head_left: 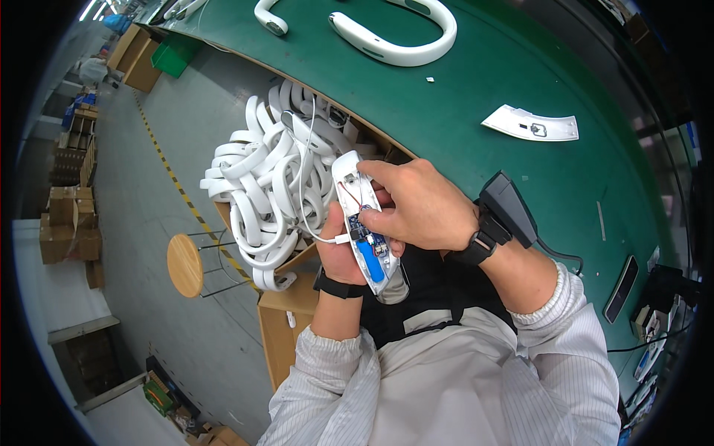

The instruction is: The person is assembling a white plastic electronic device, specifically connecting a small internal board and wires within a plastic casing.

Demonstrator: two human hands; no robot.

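While left fingers (332, 222) cradle smooth, oblong plastic housing (346, 168) | right fingers (380, 173) pinch its rim | blue cylindrical battery (370, 262) inside

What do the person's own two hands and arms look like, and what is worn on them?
The left hand and right hand wear no gloves. Each wrist has a black band. The sleeves are whitish, thinly striped, with gathered cuffs.

- Left hand (339, 256): bare, with a black strap (340, 287) round the wrist
- Right hand (425, 206): bare, with a broader black wristband (473, 251)
- Sleeves (569, 353): whitish, finely striped, loose
- Cuffs (552, 299): gathered, ruffled
- Front garment (439, 390): plain, pale greyish-beige
- Lap cloth (472, 290): black
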